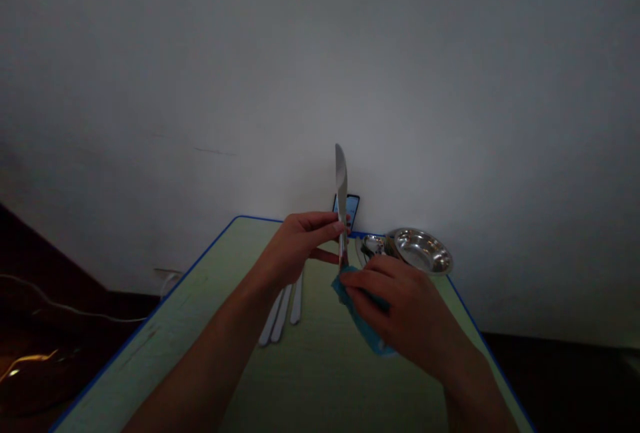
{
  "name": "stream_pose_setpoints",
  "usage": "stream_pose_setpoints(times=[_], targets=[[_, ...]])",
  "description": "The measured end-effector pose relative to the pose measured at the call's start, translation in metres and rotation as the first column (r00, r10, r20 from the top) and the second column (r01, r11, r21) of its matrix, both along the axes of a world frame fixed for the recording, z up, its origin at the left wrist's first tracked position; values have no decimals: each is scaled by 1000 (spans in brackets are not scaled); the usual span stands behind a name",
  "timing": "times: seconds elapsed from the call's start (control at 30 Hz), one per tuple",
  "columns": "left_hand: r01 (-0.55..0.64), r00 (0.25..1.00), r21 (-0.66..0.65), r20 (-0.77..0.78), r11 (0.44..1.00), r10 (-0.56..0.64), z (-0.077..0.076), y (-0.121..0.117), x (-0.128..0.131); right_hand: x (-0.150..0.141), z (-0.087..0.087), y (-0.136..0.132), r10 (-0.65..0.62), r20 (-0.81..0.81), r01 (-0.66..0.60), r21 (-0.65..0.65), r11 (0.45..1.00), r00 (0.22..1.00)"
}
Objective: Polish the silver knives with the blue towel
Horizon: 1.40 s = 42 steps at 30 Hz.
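A metal table knife (341, 179) stands upright above the table, its blade pointing up. My left hand (305, 243) pinches it around the middle, between thumb and fingers. Lower down, my right hand (393, 296) is closed on a blue cloth (367, 326), which wraps the bottom end of the knife's handle. Several silver-grey handles (283, 316) lie side by side on the table under my left wrist; their far ends are hidden behind my left hand.
The pale green table (320, 379) has a blue edge and stands against a grey wall. A phone (353, 209) leans on the wall behind the knife. At the back right are a shiny metal bowl (423, 251) and more metal pieces (374, 244), partly hidden by my right hand. A white cable (75, 309) hangs at left.
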<state>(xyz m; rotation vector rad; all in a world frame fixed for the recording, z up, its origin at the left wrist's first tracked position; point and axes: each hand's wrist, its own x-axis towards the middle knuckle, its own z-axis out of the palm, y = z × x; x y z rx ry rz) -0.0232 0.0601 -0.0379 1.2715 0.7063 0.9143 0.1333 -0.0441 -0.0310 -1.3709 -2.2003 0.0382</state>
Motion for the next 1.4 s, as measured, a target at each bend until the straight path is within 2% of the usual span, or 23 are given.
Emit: stream_pose_setpoints(times=[0.47, 0.6, 0.77, 0.87, 1.13, 1.27, 1.4], targets=[[-70, 996, 22, 61, 997, 68, 2, -1, -2, 5, -1, -3, 29, 48, -24, -101, 995, 998], [-77, 993, 15, 89, 997, 75, 2, -2, -4, 5, 2, -4, 45, -37, -48, -78, 996, 998], [-12, 994, 19, 113, 1000, 10, 3, -4, -4, 5, 3, 1, -66, -210, 83, 70, 994, 975], [31, 991, 45, 127, 998, -36, 2, -6, -4, 4, 1, 5, -113, -306, 154, 114, 982, 945], [175, 970, 103, 152, 979, -189, -1, -6, -4, 4, 2, 7, -269, -531, 317, -2, 949, 804], [256, 952, 94, 145, 962, -268, -1, -8, -4, 4, 4, 8, -246, -600, 260, -66, 963, 761], [260, 956, 99, 110, 960, -271, 1, -12, -5, 5, 4, 10, -183, -636, 151, -105, 983, 749]])
